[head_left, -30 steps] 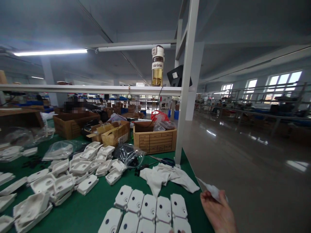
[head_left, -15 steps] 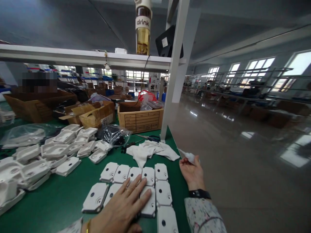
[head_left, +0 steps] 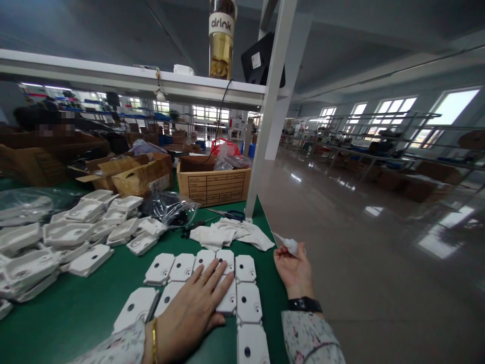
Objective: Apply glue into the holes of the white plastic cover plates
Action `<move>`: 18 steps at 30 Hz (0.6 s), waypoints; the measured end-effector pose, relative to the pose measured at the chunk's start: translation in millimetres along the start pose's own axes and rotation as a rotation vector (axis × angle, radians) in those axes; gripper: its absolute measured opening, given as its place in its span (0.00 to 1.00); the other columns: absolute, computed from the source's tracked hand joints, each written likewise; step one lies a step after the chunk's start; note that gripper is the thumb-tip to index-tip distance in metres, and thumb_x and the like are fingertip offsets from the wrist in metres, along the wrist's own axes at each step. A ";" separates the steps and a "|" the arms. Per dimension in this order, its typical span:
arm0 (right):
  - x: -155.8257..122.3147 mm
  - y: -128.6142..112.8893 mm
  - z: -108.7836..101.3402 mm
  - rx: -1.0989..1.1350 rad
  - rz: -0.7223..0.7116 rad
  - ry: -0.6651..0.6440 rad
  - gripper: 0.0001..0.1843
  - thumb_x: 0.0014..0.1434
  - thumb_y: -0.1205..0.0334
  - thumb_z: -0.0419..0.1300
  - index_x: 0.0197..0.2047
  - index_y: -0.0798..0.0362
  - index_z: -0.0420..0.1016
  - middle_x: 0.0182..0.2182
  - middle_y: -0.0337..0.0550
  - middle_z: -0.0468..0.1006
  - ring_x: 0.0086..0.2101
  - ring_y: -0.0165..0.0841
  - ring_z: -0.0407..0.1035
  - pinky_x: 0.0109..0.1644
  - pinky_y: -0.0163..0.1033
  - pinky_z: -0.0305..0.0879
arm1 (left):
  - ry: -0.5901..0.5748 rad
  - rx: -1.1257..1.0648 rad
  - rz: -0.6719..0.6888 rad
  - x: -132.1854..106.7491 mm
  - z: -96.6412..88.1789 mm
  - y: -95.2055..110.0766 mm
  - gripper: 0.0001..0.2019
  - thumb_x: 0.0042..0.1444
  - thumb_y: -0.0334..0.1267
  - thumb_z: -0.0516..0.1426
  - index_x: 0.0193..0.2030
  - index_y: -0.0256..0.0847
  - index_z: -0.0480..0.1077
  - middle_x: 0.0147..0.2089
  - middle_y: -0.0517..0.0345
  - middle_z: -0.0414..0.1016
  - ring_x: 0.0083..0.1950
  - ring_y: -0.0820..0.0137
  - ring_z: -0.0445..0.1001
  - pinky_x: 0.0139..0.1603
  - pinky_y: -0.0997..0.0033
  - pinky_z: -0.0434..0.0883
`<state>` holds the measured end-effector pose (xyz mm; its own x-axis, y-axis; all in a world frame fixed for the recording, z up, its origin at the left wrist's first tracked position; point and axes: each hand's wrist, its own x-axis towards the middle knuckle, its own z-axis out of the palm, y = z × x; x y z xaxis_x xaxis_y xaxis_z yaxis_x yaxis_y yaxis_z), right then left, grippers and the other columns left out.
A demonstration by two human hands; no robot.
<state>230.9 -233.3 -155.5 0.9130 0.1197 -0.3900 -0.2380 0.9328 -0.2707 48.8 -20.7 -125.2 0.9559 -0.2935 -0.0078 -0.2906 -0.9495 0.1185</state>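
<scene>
My left hand (head_left: pixel 197 311) lies flat, fingers spread, on a grid of white plastic plates (head_left: pixel 246 303) laid out on the green table (head_left: pixel 94 313). Off the table's right edge, my right hand (head_left: pixel 293 270) grips a small white squeeze tube (head_left: pixel 288 243) with its pointed nozzle aimed left. A black watch sits on that wrist. A crumpled white cloth (head_left: pixel 231 233) lies just beyond the plates.
A heap of white plastic housings (head_left: pixel 76 232) fills the left of the table. Cardboard boxes (head_left: pixel 214 186) and a clear bag (head_left: pixel 170 207) stand behind. A white post (head_left: pixel 265 126) carries a shelf with a drink bottle (head_left: pixel 222 38). Right of the table lies shiny floor.
The view tilted down. My left hand came into view and settled flat on the plates. My right hand with the tube stayed by the table's right edge.
</scene>
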 end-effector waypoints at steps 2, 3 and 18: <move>-0.4 -0.3 0.5 -0.007 -0.008 0.001 0.12 0.64 0.55 0.53 0.33 0.54 0.66 0.25 0.36 0.68 0.24 0.27 0.62 0.27 0.34 0.64 | 0.001 -0.017 0.024 -8.8 -8.5 -8.8 0.39 0.57 0.55 0.52 0.68 0.51 0.34 0.70 0.51 0.37 0.70 0.52 0.39 0.65 0.41 0.51; -0.4 -0.4 0.6 -0.010 -0.011 0.003 0.12 0.64 0.55 0.53 0.33 0.54 0.66 0.24 0.36 0.67 0.23 0.27 0.62 0.27 0.34 0.64 | 0.003 -0.019 0.038 -16.1 -12.7 -15.9 0.40 0.56 0.59 0.51 0.68 0.50 0.33 0.70 0.50 0.36 0.70 0.51 0.39 0.64 0.39 0.50; -1.8 6.2 -2.0 -0.057 -0.025 -0.016 0.10 0.63 0.56 0.55 0.33 0.53 0.66 0.27 0.36 0.68 0.25 0.27 0.63 0.28 0.34 0.64 | 0.081 0.082 -0.145 -79.0 4.5 -68.8 0.41 0.53 0.63 0.50 0.68 0.53 0.35 0.70 0.50 0.37 0.69 0.46 0.38 0.61 0.32 0.48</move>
<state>227.2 -228.4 -158.2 0.9242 0.1022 -0.3681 -0.2326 0.9149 -0.3299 -6.9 67.2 -137.1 0.9873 -0.1463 0.0613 -0.1489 -0.9880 0.0409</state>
